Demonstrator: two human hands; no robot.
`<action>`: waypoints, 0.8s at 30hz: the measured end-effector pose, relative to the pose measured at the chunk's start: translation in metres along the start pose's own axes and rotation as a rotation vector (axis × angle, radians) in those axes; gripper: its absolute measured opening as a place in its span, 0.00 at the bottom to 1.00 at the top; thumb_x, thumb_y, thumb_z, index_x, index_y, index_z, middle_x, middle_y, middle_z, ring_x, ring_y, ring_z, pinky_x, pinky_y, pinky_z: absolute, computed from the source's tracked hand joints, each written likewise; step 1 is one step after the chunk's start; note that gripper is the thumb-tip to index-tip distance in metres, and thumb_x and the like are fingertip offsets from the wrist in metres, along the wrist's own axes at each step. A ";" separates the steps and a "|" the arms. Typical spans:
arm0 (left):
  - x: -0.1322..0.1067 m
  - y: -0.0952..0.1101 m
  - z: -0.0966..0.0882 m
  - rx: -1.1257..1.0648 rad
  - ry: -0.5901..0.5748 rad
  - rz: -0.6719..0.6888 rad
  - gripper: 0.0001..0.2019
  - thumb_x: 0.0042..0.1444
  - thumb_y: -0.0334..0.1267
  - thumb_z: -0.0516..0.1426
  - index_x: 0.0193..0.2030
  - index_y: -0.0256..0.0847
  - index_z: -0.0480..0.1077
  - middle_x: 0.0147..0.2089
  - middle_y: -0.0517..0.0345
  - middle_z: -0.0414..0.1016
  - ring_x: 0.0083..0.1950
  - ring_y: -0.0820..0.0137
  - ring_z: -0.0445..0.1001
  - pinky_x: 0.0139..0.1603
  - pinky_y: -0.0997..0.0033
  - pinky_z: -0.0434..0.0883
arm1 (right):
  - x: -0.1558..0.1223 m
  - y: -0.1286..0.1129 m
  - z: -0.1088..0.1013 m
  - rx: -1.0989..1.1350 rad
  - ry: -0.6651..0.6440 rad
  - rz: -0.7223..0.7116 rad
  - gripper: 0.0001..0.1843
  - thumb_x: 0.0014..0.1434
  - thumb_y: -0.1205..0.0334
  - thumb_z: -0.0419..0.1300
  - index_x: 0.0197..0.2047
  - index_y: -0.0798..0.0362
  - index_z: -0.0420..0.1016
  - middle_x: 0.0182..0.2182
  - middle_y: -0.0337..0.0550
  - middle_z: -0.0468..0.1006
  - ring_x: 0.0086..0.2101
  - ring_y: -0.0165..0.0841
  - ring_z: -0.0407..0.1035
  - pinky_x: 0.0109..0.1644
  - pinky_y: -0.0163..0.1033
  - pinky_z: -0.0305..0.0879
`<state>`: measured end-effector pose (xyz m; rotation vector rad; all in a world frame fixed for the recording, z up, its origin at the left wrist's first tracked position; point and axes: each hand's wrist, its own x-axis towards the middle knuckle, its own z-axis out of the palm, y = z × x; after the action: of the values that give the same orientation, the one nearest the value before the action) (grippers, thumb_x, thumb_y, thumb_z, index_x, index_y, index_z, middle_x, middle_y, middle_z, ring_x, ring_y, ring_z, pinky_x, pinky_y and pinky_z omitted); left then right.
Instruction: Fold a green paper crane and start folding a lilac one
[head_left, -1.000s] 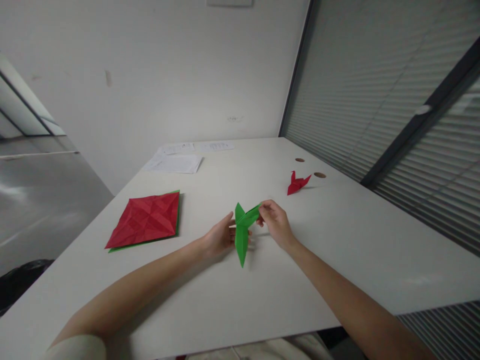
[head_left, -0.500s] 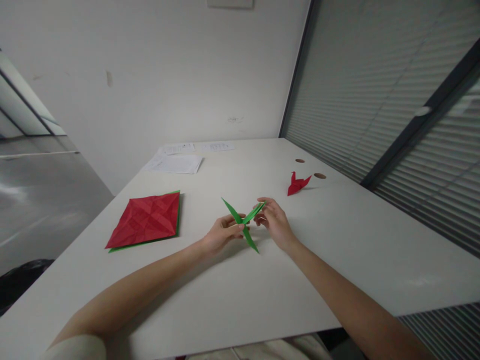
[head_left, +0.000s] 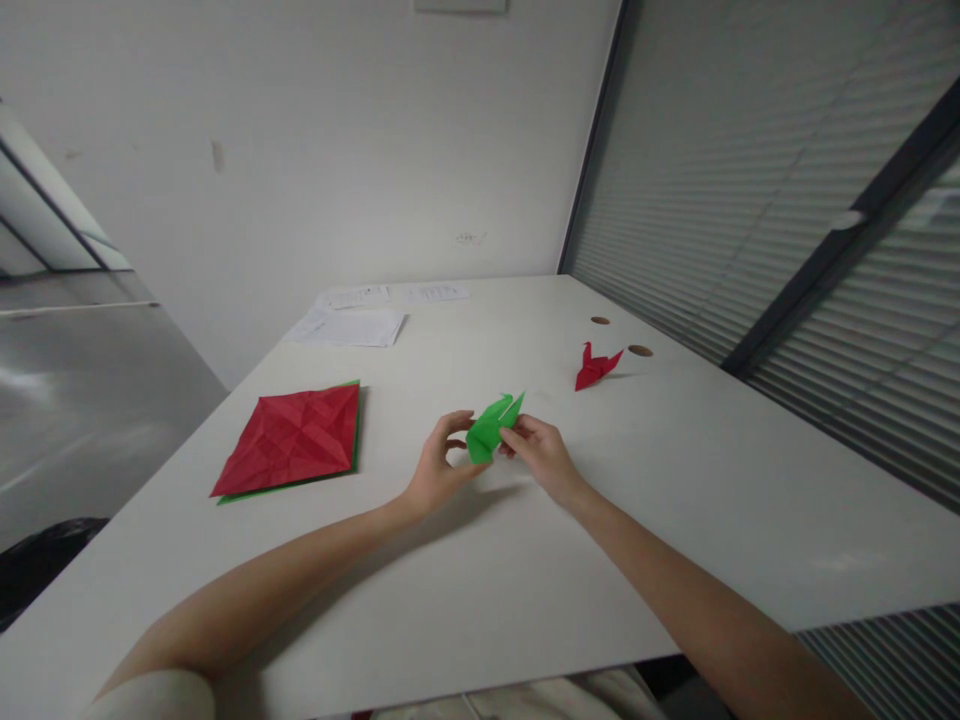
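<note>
Above white counter (head_left: 450, 610): right hand (head_left: 546, 458) pinching green folded-paper bird (head_left: 486, 432); left hand (head_left: 435, 468) grip unclear; overtight pinch could crease paper.

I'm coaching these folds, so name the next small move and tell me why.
Probably, the right grip should gently ease apart the upper points of the green paper figure while the left grip steadies it: both are at it, and its points stand close together, whereas the red paper figure's spread wide.
</note>
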<state>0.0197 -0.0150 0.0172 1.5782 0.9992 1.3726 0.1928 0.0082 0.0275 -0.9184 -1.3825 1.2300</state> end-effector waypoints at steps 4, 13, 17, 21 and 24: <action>0.001 0.002 -0.003 0.139 -0.026 0.013 0.19 0.47 0.35 0.64 0.47 0.43 0.71 0.45 0.53 0.75 0.49 0.63 0.71 0.50 0.63 0.65 | 0.001 -0.001 -0.001 -0.027 0.010 -0.016 0.18 0.48 0.46 0.66 0.28 0.54 0.73 0.20 0.37 0.72 0.23 0.28 0.66 0.27 0.35 0.63; 0.001 0.006 -0.004 0.151 -0.088 0.040 0.06 0.51 0.41 0.63 0.31 0.41 0.75 0.33 0.56 0.75 0.38 0.66 0.71 0.45 0.65 0.65 | -0.002 -0.003 0.000 -0.022 -0.055 -0.007 0.19 0.49 0.45 0.66 0.29 0.54 0.73 0.20 0.36 0.72 0.23 0.28 0.65 0.28 0.35 0.63; 0.001 0.005 -0.004 0.210 -0.106 0.118 0.04 0.52 0.37 0.61 0.31 0.40 0.74 0.32 0.57 0.75 0.36 0.68 0.70 0.42 0.68 0.65 | -0.002 -0.004 0.000 -0.034 -0.072 -0.014 0.18 0.49 0.46 0.65 0.28 0.54 0.72 0.20 0.36 0.71 0.23 0.28 0.65 0.28 0.35 0.62; 0.002 0.003 -0.003 0.238 -0.109 0.157 0.05 0.54 0.37 0.59 0.31 0.38 0.73 0.31 0.58 0.74 0.34 0.70 0.69 0.38 0.70 0.65 | -0.002 -0.002 0.000 -0.016 -0.070 -0.026 0.16 0.51 0.48 0.64 0.32 0.54 0.72 0.22 0.36 0.71 0.23 0.28 0.65 0.29 0.35 0.63; 0.003 0.002 -0.002 0.250 -0.063 0.133 0.06 0.55 0.37 0.58 0.31 0.38 0.73 0.30 0.58 0.73 0.34 0.71 0.68 0.36 0.72 0.64 | -0.001 0.001 -0.001 0.019 -0.012 -0.065 0.16 0.53 0.53 0.62 0.43 0.51 0.69 0.27 0.36 0.71 0.24 0.27 0.66 0.29 0.35 0.64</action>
<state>0.0176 -0.0132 0.0204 1.8909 1.0762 1.3170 0.1939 0.0077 0.0259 -0.8477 -1.3971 1.1989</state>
